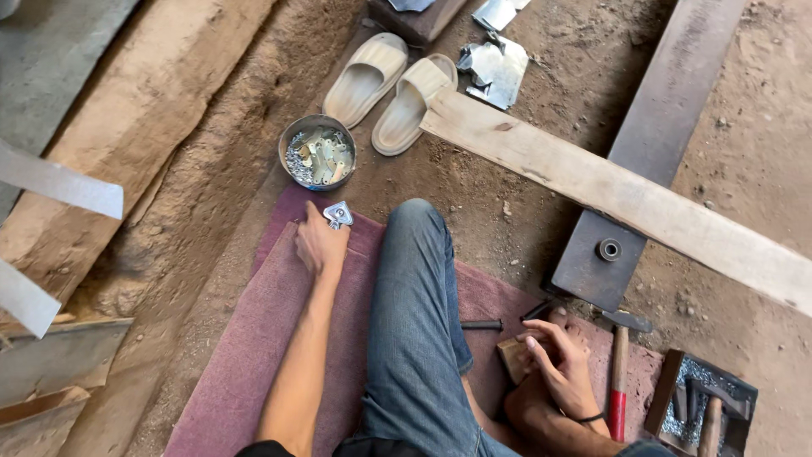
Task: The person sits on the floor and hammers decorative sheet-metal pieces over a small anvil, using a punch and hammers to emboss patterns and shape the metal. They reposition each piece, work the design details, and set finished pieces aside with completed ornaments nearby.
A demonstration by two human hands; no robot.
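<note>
Near the far edge of the maroon mat (254, 355), a small shiny metal piece (338, 214) is pinched in the left hand (320, 245), just short of the metal bowl (317, 152). A wooden block (512, 357) is gripped by the right hand (558, 360) beside the red-handled hammer (620, 372). With so light a pinch, the piece could be dropped into the dirt.

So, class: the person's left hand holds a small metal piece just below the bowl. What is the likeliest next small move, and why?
Probably the left hand carries the small metal piece back across the knee to the wooden block under the right hand. The piece is already lifted clear of the bowl, while the right hand waits at the block with a hammer lying beside it.
</note>
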